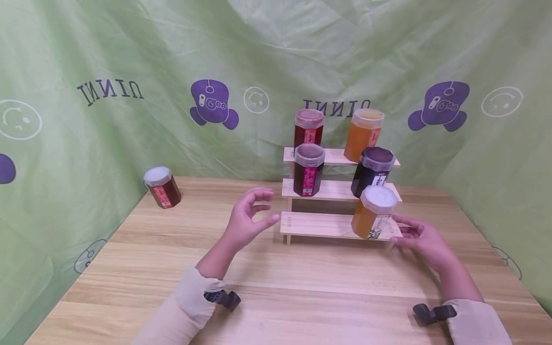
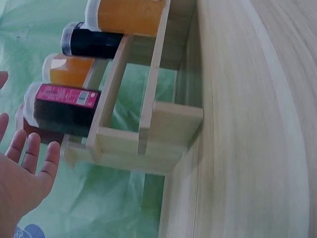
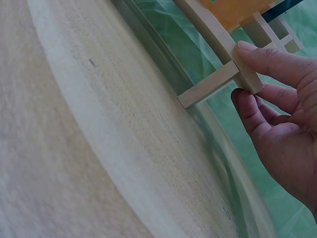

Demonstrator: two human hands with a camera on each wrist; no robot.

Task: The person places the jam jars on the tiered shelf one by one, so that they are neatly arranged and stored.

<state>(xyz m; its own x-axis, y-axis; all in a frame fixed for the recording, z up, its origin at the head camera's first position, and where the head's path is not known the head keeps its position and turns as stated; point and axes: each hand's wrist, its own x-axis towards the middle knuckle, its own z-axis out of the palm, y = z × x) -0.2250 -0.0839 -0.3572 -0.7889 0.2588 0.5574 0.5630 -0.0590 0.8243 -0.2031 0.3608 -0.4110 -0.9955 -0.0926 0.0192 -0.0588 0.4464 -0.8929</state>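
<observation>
A three-step wooden display rack [image 1: 316, 224] stands on the table with jars on its steps. My right hand [image 1: 424, 242] pinches the right end of its lowest step; the right wrist view shows thumb and fingers around the plank end [image 3: 250, 79]. Beside that hand, a white-lidded amber jar [image 1: 374, 213] sits on the lowest step. Left of the rack, my left hand [image 1: 247, 220] is raised with loosely bent fingers, holding nothing. Nearest to it is a dark jar with a pink label [image 1: 308, 172] on the middle step, also seen in the left wrist view.
Another dark jar [image 1: 373, 170] shares the middle step. On the top step are a red jar [image 1: 308, 127] and an orange jar [image 1: 363, 136]. A separate red jar [image 1: 163, 188] stands at the table's far left. Green printed cloth [image 1: 258, 57] hangs behind the wooden table [image 1: 302, 287].
</observation>
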